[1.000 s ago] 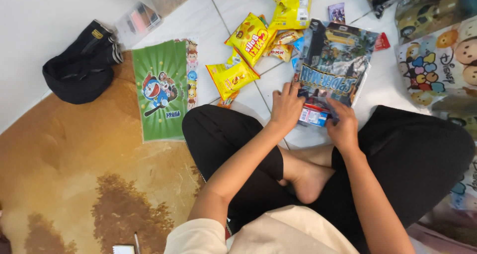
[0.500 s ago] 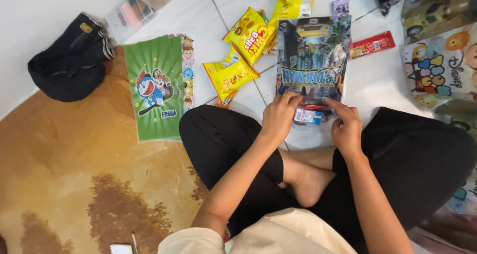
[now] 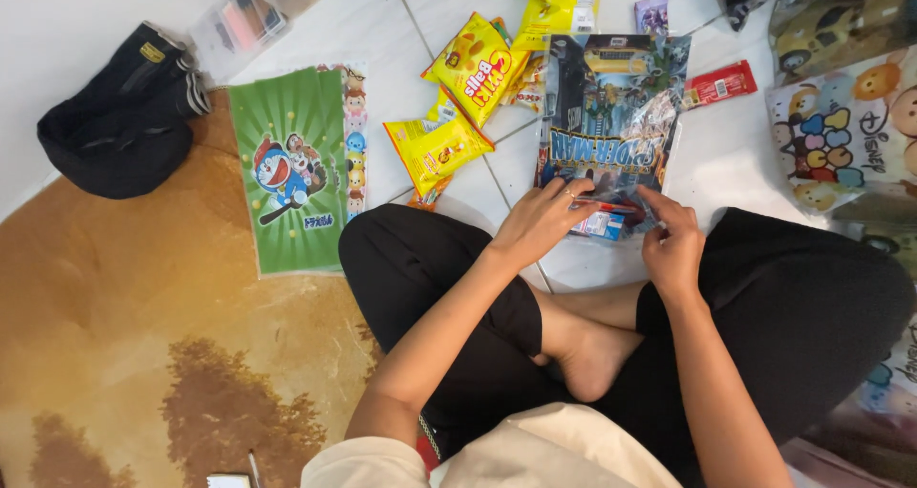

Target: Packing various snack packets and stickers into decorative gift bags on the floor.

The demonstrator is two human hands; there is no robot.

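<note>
right now a glossy, crinkled plastic gift bag (image 3: 611,116) printed with a comic city scene lies flat on the white tiled floor (image 3: 430,1), its near edge at the knees. left hand (image 3: 540,222) fingers pinch that edge; right hand (image 3: 671,244) fingers pinch it too, beside a small blue-and-white packet (image 3: 600,223). shiny yellow snack bags (image 3: 458,96) crowd its left edge, a red wrapper (image 3: 721,84) its right. a flat green cartoon bag (image 3: 291,168) lies well apart, bare tile between.

Glossy superhero-print party bag (image 3: 611,116), flat on white tile, near edge pinched
</note>
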